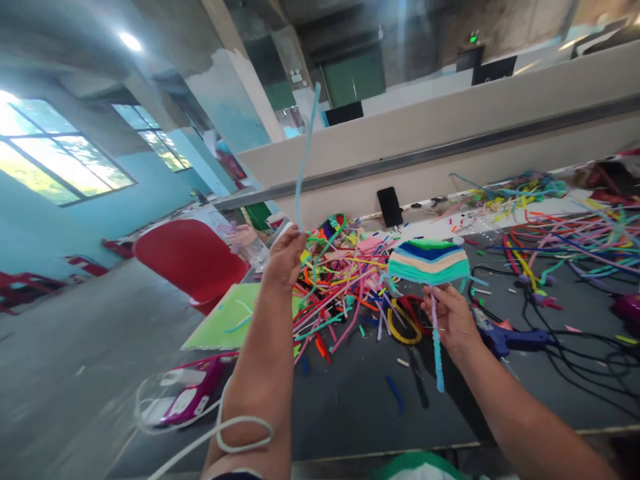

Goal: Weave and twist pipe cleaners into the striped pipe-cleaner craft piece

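Observation:
My left hand (286, 257) is raised over the left part of the table, its fingers closed on the lower end of a light blue pipe cleaner (303, 170) that stands up from the grip. Over the table's right half, my right hand (450, 317) pinches the stem of a striped pipe-cleaner fan (429, 263). Its rounded head has green, blue, cream and turquoise bands. The twisted stem (438, 360), lilac above and light blue below, hangs down past my fingers. Between the hands lies a heap of mixed pipe cleaners (345, 280).
A blue glue gun (517, 339) with black cords lies right of my right hand. More pipe cleaners (575, 247) spread at the far right. A black phone (390, 207) leans at the back. On the left are a green sheet (215, 327), a purple device (195, 393) and a red chair (185, 257).

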`<state>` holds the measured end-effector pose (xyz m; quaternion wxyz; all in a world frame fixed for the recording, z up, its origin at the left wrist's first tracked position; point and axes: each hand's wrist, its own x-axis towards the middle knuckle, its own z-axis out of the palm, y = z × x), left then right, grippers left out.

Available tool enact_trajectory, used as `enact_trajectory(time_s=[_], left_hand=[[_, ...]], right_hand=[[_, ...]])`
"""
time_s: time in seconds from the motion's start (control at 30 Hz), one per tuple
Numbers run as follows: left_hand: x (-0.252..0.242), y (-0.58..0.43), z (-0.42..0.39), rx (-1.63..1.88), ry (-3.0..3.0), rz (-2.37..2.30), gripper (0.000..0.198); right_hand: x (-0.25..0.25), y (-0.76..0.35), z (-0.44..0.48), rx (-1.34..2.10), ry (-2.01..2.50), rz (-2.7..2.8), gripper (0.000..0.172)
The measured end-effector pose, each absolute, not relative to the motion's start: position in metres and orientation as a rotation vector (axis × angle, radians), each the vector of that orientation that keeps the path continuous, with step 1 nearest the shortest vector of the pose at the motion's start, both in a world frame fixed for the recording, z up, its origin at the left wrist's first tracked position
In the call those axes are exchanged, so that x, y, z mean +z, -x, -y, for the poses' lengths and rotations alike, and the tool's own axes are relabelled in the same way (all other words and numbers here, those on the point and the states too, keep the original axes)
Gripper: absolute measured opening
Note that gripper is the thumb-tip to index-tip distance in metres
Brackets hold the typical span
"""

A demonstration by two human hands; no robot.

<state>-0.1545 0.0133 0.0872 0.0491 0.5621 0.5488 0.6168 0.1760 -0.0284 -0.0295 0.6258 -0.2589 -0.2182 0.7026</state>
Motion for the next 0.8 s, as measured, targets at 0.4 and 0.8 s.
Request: enact_trajectory(time_s=[0.4,0.8], left_hand=[[0.062,0.116,0.048,1.27,-2.108,-1.703,0.018],[0.034,0.171,0.122,0.852,-2.208,-1.837,0.034]], right_hand=[[-0.034,-0.175,0.025,1.549,0.553,0.482,0.022],[-0.037,-0.173,0.023,1.532,0.503,0.495,0.02]])
